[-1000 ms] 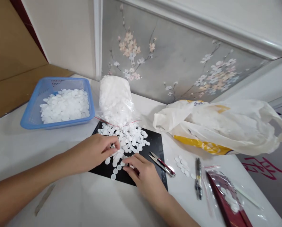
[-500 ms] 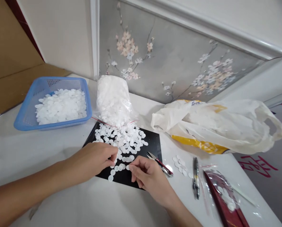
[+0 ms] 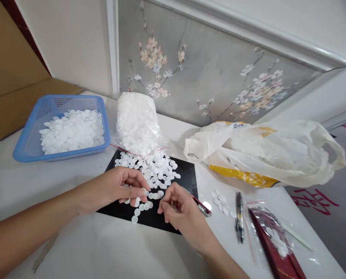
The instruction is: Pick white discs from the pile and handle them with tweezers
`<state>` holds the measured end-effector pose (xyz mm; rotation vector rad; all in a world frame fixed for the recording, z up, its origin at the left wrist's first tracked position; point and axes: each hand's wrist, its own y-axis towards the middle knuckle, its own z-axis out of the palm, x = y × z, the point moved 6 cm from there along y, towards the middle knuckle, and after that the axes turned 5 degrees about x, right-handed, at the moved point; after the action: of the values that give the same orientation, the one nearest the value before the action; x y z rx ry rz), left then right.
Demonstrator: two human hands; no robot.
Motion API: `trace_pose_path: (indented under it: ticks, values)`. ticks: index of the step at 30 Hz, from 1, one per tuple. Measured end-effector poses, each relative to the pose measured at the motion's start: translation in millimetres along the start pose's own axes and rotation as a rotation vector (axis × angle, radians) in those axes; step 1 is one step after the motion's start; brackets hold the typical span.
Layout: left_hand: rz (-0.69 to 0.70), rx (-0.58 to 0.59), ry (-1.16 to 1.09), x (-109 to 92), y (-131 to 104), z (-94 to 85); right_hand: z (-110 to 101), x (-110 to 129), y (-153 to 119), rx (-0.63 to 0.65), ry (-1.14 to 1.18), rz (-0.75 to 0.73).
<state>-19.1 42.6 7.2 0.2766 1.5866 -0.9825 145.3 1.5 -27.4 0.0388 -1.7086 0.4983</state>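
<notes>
Thumb and fingertips of my left hand (image 3: 114, 190) pinch a small white translucent disc (image 3: 144, 191) above the black mat (image 3: 188, 176). My right hand (image 3: 183, 213) hovers over the mat's right part with its fingers curled together; what lies in them, if anything, is hidden. Between the hands, a short line of discs (image 3: 142, 207) lies on the mat. Behind them a heap of loose discs (image 3: 161, 167) spreads from the mouth of a clear plastic bag (image 3: 136, 122) full of more. Red-handled thread snips (image 3: 202, 206) lie beside my right hand, partly covered by it.
A blue basket (image 3: 19, 149) with many white discs stands at the left. On the right lie a white and yellow carrier bag (image 3: 265, 155), several loose discs (image 3: 221, 202), a pen (image 3: 239, 219) and a clear packet (image 3: 277, 232) by a dark red strip. A floral panel (image 3: 207, 73) stands behind.
My left hand has turned so its fingertips show, now with a disc between them. My right hand has drawn its fingers in, off the end of the disc line.
</notes>
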Motion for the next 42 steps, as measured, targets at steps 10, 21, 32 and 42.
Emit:
trace_pose_path:
  ticks: [10, 21, 32, 42]
  values:
    - [-0.002, -0.018, -0.186, 4, -1, -0.3, 22, 8, -1, 0.050, -0.509, -0.368]
    - [0.000, 0.046, 0.036, 7, 1, 5.2, 6, -3, -3, 0.115, 0.198, 0.056]
    - [-0.026, 0.029, -0.115, 14, 2, 6.3, 16, 4, 1, 0.021, -0.454, -0.302]
    - [0.029, -0.128, 0.162, -2, -2, -9.0, 2, 5, -2, -0.019, -0.130, -0.058]
